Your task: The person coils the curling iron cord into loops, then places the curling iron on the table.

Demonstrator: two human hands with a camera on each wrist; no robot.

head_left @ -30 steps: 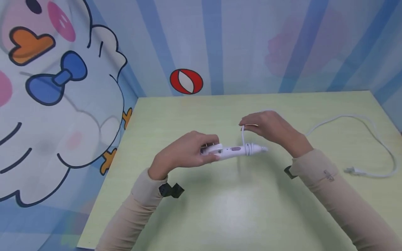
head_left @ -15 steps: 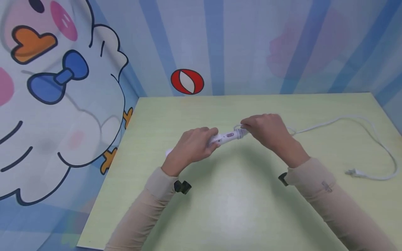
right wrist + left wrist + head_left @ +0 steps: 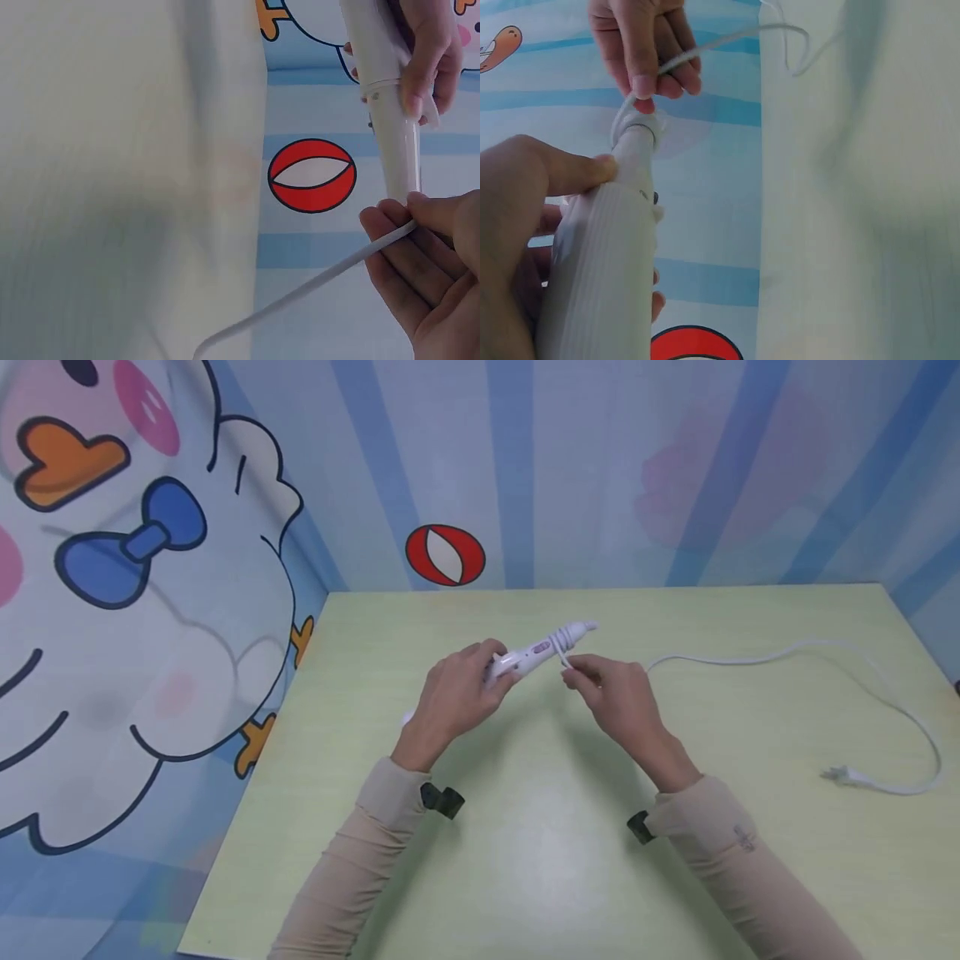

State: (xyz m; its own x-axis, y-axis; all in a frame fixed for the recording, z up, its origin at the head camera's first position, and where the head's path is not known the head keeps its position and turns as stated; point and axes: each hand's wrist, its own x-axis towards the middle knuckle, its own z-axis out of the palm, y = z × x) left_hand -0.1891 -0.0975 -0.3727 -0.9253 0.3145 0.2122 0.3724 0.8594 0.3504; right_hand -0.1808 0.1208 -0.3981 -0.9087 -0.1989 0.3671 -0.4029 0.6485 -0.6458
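My left hand (image 3: 459, 692) grips a white curling iron (image 3: 527, 660) above the table, its handle tilted up to the right. A purple-grey switch shows on the handle, and a lever stands by my thumb. The ribbed barrel (image 3: 604, 262) runs back under the left hand, mostly hidden in the head view. Loops of white cord (image 3: 657, 135) are wound round the handle's tail end. Between thumb and fingertips, my right hand (image 3: 618, 697) pinches the cord (image 3: 315, 283) close beside these loops. From there the free cord trails away to the right.
The rest of the cord (image 3: 750, 660) curves over the right side of the pale yellow-green table (image 3: 525, 860), ending in a two-pin plug (image 3: 847, 775). A printed cloth wall (image 3: 585, 468) with a cartoon bird rises behind and at the left.
My right hand has carried the cord from above the handle, round the far end and down to its near side. The left hand has moved up and right, tilting the curling iron upward.
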